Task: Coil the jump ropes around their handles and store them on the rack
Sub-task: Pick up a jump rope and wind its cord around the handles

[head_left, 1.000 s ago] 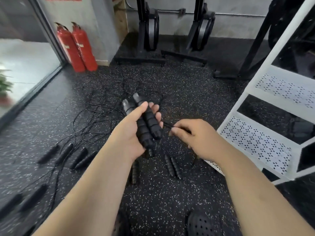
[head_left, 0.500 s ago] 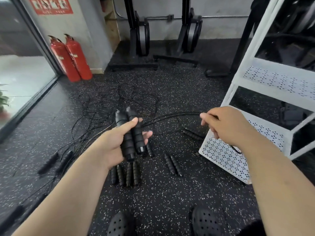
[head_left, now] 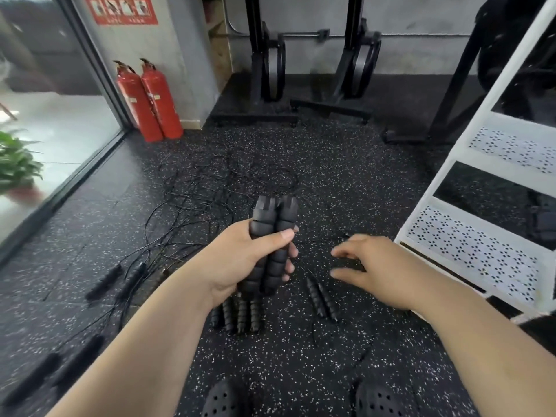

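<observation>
Handles (head_left: 271, 216) in left hand (head_left: 237, 261), right hand (head_left: 380, 267) splayed

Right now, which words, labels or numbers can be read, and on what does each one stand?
No text here can be read.
Red wall sign: lines of print with small pictures, too blurred.
Left fire extinguisher: pale label, too small.
Right fire extinguisher: pale label, too small.

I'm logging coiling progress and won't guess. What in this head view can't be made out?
- Right hand: fingers motion-blurred in the head view; any pinched rope cannot be told.
- Held handles in the left hand: tops blurred, palm hides their undersides; no coil confirmable.
- Rope tangle: thin, dark on dark floor; pairings unreadable.
- Rack: cut off by the right edge.
</observation>
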The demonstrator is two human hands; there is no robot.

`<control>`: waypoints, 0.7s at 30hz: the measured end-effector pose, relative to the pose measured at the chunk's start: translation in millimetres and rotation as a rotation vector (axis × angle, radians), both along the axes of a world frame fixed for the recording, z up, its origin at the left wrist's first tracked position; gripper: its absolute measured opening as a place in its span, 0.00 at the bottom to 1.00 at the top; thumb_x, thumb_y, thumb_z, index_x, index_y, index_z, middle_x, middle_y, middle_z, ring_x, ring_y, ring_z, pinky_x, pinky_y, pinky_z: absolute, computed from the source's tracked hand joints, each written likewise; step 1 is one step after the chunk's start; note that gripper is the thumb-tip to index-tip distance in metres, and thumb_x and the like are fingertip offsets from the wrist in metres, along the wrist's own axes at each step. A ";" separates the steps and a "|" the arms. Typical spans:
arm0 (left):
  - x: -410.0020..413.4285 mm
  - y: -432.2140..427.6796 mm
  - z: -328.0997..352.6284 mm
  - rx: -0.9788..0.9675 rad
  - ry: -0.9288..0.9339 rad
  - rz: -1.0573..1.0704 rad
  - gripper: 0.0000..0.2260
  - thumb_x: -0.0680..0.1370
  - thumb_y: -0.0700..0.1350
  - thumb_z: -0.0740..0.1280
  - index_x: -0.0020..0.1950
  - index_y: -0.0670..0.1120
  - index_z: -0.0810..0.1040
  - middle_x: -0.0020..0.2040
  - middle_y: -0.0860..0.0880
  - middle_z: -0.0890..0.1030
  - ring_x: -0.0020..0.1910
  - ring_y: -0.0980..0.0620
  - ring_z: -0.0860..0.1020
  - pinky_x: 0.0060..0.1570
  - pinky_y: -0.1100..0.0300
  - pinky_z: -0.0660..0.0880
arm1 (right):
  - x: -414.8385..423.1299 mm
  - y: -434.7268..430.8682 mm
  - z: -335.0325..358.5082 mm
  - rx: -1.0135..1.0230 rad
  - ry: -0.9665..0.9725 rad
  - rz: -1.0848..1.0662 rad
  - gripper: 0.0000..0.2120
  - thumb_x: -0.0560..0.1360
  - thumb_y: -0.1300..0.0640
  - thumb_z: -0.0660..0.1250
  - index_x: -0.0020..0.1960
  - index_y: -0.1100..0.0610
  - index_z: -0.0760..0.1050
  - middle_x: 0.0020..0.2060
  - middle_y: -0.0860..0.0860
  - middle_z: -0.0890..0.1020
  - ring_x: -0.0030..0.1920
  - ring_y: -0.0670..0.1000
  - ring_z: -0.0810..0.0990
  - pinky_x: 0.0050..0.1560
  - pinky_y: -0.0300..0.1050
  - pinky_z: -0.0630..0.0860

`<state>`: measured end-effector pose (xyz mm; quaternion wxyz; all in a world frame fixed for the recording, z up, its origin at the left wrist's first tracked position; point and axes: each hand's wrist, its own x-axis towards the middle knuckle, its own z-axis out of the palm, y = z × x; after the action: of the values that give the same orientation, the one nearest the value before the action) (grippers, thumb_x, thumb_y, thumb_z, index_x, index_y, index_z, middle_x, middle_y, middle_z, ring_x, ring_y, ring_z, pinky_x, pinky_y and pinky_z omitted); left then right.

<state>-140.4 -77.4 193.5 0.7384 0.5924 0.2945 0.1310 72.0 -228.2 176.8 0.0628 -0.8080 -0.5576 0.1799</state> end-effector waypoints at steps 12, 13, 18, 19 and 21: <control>22.5 -21.9 1.2 -0.263 -0.160 -0.123 0.18 0.82 0.48 0.68 0.64 0.36 0.81 0.61 0.34 0.85 0.59 0.35 0.85 0.63 0.43 0.81 | -51.0 17.0 31.1 0.684 1.027 -0.270 0.12 0.86 0.53 0.65 0.54 0.60 0.83 0.34 0.53 0.76 0.32 0.51 0.73 0.28 0.44 0.76; 23.7 -20.7 0.5 -0.269 -0.162 -0.107 0.18 0.81 0.48 0.69 0.64 0.36 0.81 0.61 0.34 0.85 0.59 0.36 0.85 0.62 0.44 0.82 | -50.3 18.3 30.1 0.683 1.017 -0.262 0.12 0.86 0.53 0.65 0.54 0.60 0.83 0.33 0.52 0.75 0.32 0.51 0.72 0.29 0.43 0.75; 28.3 -16.9 -4.1 -0.226 -0.144 -0.186 0.17 0.84 0.46 0.68 0.66 0.34 0.80 0.60 0.34 0.84 0.55 0.38 0.84 0.62 0.41 0.82 | -50.9 24.1 24.6 0.699 1.113 -0.404 0.15 0.86 0.48 0.65 0.50 0.56 0.86 0.31 0.55 0.74 0.29 0.52 0.69 0.24 0.44 0.71; 29.6 -17.3 -5.2 -0.234 -0.154 -0.187 0.16 0.84 0.46 0.68 0.66 0.34 0.80 0.60 0.34 0.84 0.54 0.38 0.83 0.62 0.40 0.81 | -50.3 24.6 25.9 0.700 1.099 -0.406 0.15 0.86 0.47 0.65 0.49 0.55 0.86 0.31 0.55 0.74 0.28 0.52 0.69 0.23 0.43 0.70; 32.8 -18.0 -7.4 -0.267 -0.189 -0.171 0.16 0.84 0.47 0.68 0.65 0.36 0.81 0.60 0.34 0.83 0.55 0.37 0.83 0.63 0.38 0.80 | -45.4 25.5 27.8 0.705 1.028 -0.381 0.14 0.86 0.49 0.65 0.50 0.53 0.86 0.31 0.53 0.75 0.29 0.53 0.70 0.23 0.44 0.71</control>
<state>-107.5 -95.4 186.0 0.8433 0.4970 0.1873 0.0825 26.6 -202.6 204.6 0.6136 -0.6344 -0.3291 0.3357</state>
